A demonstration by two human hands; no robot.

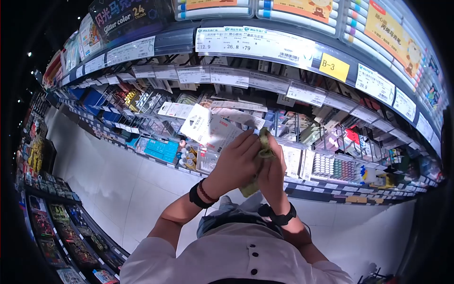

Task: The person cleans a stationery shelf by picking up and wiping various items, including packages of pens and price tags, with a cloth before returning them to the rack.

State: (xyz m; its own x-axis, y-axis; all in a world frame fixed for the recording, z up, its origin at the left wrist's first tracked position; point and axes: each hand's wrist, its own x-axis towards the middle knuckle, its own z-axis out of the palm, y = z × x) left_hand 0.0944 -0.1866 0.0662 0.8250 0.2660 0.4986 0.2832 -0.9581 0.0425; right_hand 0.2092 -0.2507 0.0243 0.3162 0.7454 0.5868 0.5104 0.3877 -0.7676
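My left hand point(238, 164) is closed, its fingers bunched over a crumpled green cloth point(266, 143). Pressed up beside it, my right hand point(273, 176) is closed on the same cloth. One end of the cloth sticks up between the thumbs and another part hangs below the hands. Most of its middle is hidden by my fingers. Just beyond my left knuckles, a white hang-tab package point(197, 124) with printed text lies tilted over other packs at the shelf.
A long shelf edge with price labels point(255, 43) curves across in front, with marker sets point(383, 33) on top and a yellow B-3 tag point(334, 66). Blue packs point(161, 150) sit lower left. Another rack point(61, 236) stands behind at left, across the tiled floor point(113, 194).
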